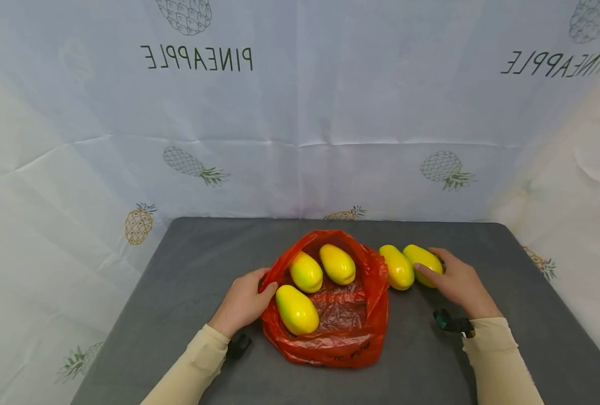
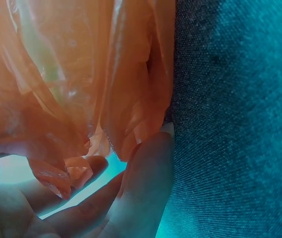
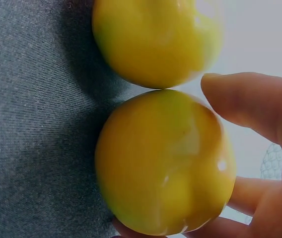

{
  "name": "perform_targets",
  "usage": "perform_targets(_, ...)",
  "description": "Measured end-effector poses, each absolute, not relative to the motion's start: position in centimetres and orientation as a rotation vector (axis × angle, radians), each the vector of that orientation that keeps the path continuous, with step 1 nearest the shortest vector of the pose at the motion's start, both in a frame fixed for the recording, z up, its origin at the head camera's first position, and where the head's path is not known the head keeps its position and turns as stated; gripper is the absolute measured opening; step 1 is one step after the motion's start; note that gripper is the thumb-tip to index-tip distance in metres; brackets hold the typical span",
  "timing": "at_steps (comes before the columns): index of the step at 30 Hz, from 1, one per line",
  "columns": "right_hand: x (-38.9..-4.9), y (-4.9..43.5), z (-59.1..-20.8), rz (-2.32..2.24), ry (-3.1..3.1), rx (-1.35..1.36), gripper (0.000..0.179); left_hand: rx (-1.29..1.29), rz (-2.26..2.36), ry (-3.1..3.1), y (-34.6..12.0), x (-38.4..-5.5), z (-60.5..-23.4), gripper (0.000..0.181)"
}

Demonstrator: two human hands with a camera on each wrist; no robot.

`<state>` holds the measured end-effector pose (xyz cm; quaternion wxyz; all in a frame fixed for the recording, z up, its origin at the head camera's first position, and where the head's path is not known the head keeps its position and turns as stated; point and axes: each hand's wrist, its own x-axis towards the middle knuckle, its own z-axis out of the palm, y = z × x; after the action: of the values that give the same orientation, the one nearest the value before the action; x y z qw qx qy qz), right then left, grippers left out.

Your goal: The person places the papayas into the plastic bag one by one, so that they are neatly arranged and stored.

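Observation:
A red plastic bag (image 1: 325, 354) lies with its mouth wide open on the dark table. Inside it are three yellow mangoes (image 1: 297, 310), glossy and tinged green. My left hand (image 1: 245, 299) holds the bag's left rim, thumb at the near side; the left wrist view shows fingers around the thin plastic (image 2: 131, 89). To the right of the bag, two more mangoes lie side by side, touching. My right hand (image 1: 459, 284) grips the outer mango (image 3: 163, 163), with its thumb over the top and fingers round the far side. The inner mango (image 1: 397, 268) rests against the bag's right edge.
The grey table (image 1: 214, 242) extends around the bag on every side. Behind it hangs a white cloth (image 1: 300, 112) printed with pineapples. A dark wrist camera (image 1: 452, 322) sits under my right wrist, and another (image 1: 239, 344) under the left.

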<state>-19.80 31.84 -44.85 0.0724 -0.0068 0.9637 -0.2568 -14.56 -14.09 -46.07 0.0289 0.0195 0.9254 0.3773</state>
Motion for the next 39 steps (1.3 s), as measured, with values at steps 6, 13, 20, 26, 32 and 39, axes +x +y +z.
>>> perform_targets(6,-19.7,31.7,-44.8,-0.768,2.902,-0.017,0.092,0.098,1.158,2.89,-14.2,-14.6,-46.1,0.038)
perform_targets(13,-19.8,31.5,-44.9,-0.778,2.906,-0.018,0.09,0.094,1.164,2.871,-14.2,-14.6,-46.0,0.039)
perform_targets(20,-19.7,31.8,-44.8,-0.771,2.917,-0.02,0.09,0.084,1.157,2.865,-14.2,-14.5,-45.9,0.04)
perform_targets(26,-19.6,32.2,-44.6,-0.765,2.93,-0.024,0.09,0.09,1.148,2.866,-14.1,-14.5,-45.9,0.04)
perform_targets(32,-19.6,32.4,-44.5,-0.769,2.93,-0.02,0.09,0.091,1.138,2.875,-14.2,-14.4,-45.9,0.041)
perform_targets(39,-19.6,32.6,-44.4,-0.767,2.932,-0.019,0.091,0.083,1.14,2.871,-14.2,-14.4,-45.9,0.041)
